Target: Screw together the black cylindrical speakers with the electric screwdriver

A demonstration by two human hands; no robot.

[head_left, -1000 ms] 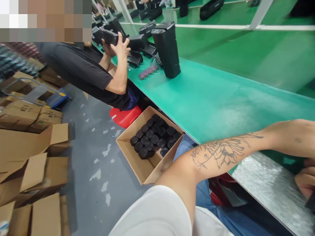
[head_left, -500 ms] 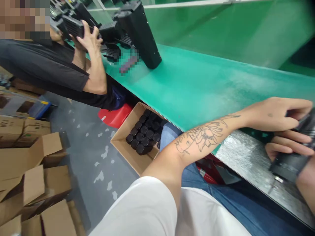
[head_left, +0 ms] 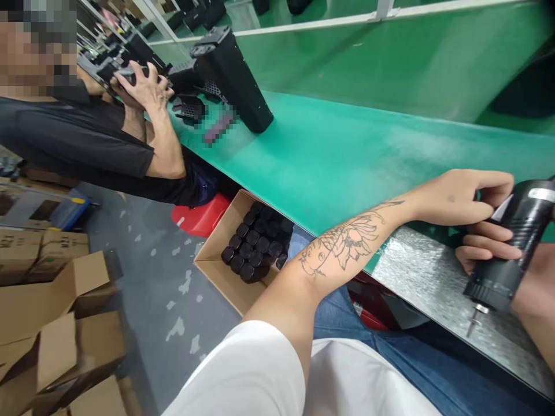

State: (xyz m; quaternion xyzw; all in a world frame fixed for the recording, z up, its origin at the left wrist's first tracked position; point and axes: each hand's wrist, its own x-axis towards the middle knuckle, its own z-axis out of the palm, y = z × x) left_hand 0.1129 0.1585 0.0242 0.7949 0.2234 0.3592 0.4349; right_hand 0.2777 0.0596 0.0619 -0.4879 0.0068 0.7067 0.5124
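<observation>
My tattooed left arm reaches right across the edge of the green conveyor belt (head_left: 347, 162). My left hand (head_left: 466, 197) pinches a small white tab on the upper part of a black cylindrical power tool (head_left: 511, 242). My right hand (head_left: 488, 249) comes in from the right edge, its fingers wrapped round the tool's body. The tool hangs tilted over the metal edge strip (head_left: 425, 277), its thin bit pointing down.
An open cardboard box (head_left: 225, 283) of several black parts stands on the floor by my knee. A co-worker in a black shirt (head_left: 87, 144) handles a black grille part at the far left. A tall black housing (head_left: 236, 75) stands on the belt. Cardboard boxes (head_left: 52, 300) are piled at the left.
The view has swung right, bringing both hands and the tool into sight. My left hand has closed its pinch on the tool's top, and the tool has tipped more upright.
</observation>
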